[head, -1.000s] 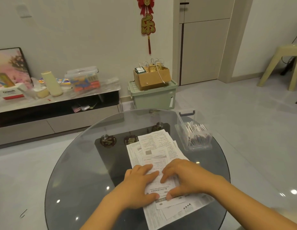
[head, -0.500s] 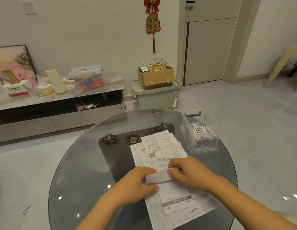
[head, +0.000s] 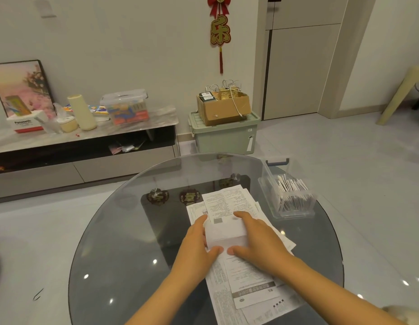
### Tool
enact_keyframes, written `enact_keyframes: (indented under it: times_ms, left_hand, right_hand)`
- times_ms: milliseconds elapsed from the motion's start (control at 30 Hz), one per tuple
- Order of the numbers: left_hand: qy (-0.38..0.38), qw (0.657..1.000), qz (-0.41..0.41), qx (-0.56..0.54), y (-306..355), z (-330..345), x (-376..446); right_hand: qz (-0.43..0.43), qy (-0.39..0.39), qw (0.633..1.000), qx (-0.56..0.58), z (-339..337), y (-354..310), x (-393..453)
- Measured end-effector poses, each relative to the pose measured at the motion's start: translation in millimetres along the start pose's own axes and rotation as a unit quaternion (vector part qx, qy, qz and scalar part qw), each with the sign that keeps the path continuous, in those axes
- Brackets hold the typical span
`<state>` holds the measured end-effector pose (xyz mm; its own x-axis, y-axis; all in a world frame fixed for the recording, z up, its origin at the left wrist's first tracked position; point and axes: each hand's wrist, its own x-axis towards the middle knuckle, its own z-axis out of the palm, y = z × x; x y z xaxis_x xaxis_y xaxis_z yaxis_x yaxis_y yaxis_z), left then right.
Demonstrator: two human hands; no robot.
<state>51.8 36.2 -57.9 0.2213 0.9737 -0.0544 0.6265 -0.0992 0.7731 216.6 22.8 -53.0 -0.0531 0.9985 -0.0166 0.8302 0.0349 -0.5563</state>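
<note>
A pile of printed paper leaflets (head: 229,200) lies on the round glass table (head: 124,231). On top of the pile is a folded white sheet (head: 226,233), blank side up. My left hand (head: 195,242) holds its left edge, fingers along the side and thumb at the near edge. My right hand (head: 257,238) holds its right edge the same way, forefinger reaching to the far edge. Both thumbs nearly meet at the sheet's near edge.
A clear plastic box (head: 288,198) with several folded white papers stands on the table at the right. Beyond the table are a green storage bin (head: 224,134) bearing a cardboard box (head: 223,107), a low TV cabinet (head: 81,146) and a plastic stool (head: 405,95).
The sheet was lying flat under both hands; its far part was lifted and folded toward me, and both hands now hold the folded sheet by its sides, farther from me.
</note>
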Motion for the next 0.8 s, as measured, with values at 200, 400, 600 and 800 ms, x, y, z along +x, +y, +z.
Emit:
enact_keyframes:
  times_ms: [200,400,600,800]
  left_hand:
    - [-0.017,0.999,0.006,0.046,-2,-3,5]
    - [-0.031,0.981,0.089,0.172,-3,-10,6]
    - [-0.074,0.943,0.179,0.27,-10,-16,9]
    - [-0.051,0.92,0.234,0.309,-5,-11,7]
  right_hand:
    - [0.006,-0.01,0.999,-0.037,0,1,5]
    - [-0.01,0.008,0.996,-0.09,-10,2,6]
    - [-0.152,0.018,0.973,-0.17,0,-2,-8]
    - [-0.152,0.042,0.973,-0.169,8,-5,-12]
